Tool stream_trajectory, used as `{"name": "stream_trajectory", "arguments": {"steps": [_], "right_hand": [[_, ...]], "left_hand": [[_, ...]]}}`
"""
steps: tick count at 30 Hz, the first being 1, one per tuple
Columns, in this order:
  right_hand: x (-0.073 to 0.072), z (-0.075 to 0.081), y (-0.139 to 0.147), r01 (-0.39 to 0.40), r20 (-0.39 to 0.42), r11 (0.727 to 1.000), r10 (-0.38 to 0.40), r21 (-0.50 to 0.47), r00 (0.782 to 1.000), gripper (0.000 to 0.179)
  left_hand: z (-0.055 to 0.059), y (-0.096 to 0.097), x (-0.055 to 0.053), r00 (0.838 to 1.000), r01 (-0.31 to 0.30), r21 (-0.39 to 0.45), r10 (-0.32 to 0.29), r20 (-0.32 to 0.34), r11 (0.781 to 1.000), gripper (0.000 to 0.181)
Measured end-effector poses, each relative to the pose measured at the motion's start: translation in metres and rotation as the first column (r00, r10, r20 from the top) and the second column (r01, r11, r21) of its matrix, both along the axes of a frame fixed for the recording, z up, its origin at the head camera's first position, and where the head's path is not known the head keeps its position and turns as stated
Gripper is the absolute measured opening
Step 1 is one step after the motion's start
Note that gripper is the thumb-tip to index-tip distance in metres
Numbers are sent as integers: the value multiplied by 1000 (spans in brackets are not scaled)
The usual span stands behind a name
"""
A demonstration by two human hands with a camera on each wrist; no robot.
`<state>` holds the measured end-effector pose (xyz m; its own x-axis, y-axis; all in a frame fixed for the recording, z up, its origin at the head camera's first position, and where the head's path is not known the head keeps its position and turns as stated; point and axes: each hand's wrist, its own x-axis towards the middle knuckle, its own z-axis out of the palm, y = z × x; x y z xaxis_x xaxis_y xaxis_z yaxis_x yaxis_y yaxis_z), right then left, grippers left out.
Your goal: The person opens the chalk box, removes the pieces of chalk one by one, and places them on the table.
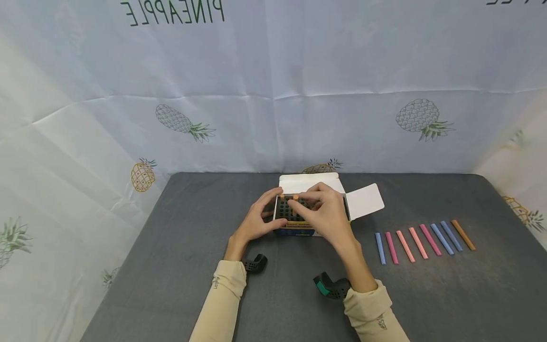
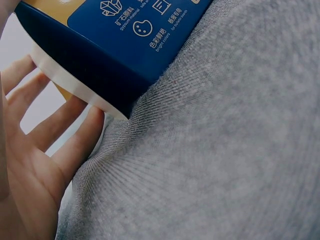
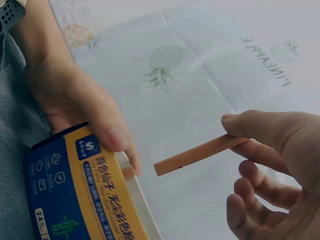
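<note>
On the dark table stands an open chalk box (image 1: 295,232), blue and yellow with white flaps. Inside is a dark holder with many round holes (image 1: 284,210). My left hand (image 1: 256,219) grips the box's left end; in the left wrist view its fingers (image 2: 75,112) lie along the box edge. My right hand (image 1: 328,216) pinches an orange-brown chalk stick (image 3: 195,156) between thumb and fingers, above the holder and clear of the box in the right wrist view. Another orange chalk (image 1: 282,196) pokes up from the holder near my left fingertips.
Right of the box lies a row of several chalk sticks: blue (image 1: 380,248), magenta (image 1: 391,248), pink (image 1: 405,246) and brown (image 1: 463,235) among them. A white flap (image 1: 365,201) sticks out rightward from the box. Behind the table (image 1: 205,213) hangs a pineapple-print cloth (image 1: 239,137).
</note>
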<state>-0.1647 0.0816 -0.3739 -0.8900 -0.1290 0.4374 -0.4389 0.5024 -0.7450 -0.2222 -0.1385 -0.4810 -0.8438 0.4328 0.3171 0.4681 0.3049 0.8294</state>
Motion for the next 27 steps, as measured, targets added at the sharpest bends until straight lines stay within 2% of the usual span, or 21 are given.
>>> {"name": "stream_trajectory", "arguments": {"steps": [7,17,22,27], "right_hand": [[3,4,15,-19,-13,1000,19,23,1000,18],[3,9,37,5,5,999,-6,51,1000,11],[4,13,53,46,33,997,-48,65,998,12],[5,16,68,104,19,990,-107,95,994,15]], "left_hand": [[0,0,0,1000,2,5,-2,-1,1000,79],[0,0,1,1000,11,7,-11,-8,1000,86],[0,0,1,1000,15,7,-15,-9,1000,83],[0,0,0,1000,13,7,-13,-3,1000,79]]}}
